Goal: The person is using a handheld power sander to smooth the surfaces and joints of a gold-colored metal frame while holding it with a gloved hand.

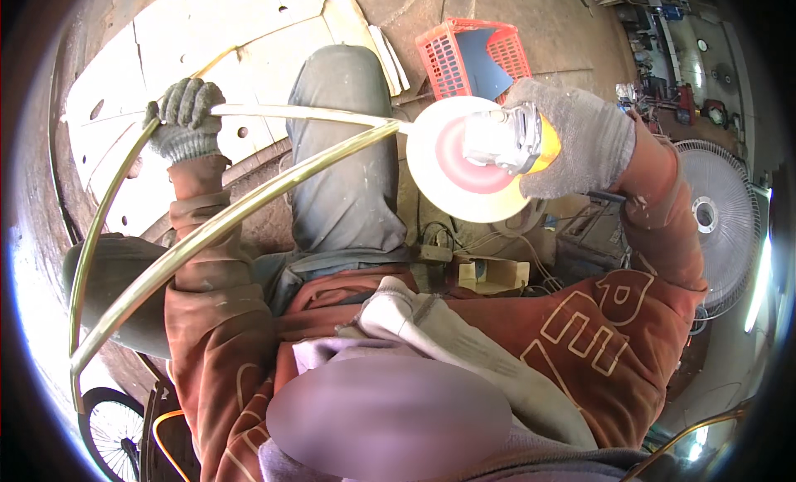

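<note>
in the head view, a frame (240, 204) of slim, shiny, brass-coloured metal bars slants across the person's lap, in front of a knee in worn grey cloth (344, 150). its bars are smooth and gently bowed, drawing together at a narrow corner beside the disc (431, 154); whether they touch, i cannot tell. the left hand (186, 117), in a ribbed grey knit glove, has its fingers curled closed around the frame's far left part. the right hand (576, 142), in a dusty grey glove, is wrapped round the yellow body of an angle grinder (502, 138), its fingers partly hidden. the grinder's head is silvery metal; the disc is round, pale and creamy, with a pinkish ring. beyond it stands a red latticed plastic crate (439, 63).
</note>
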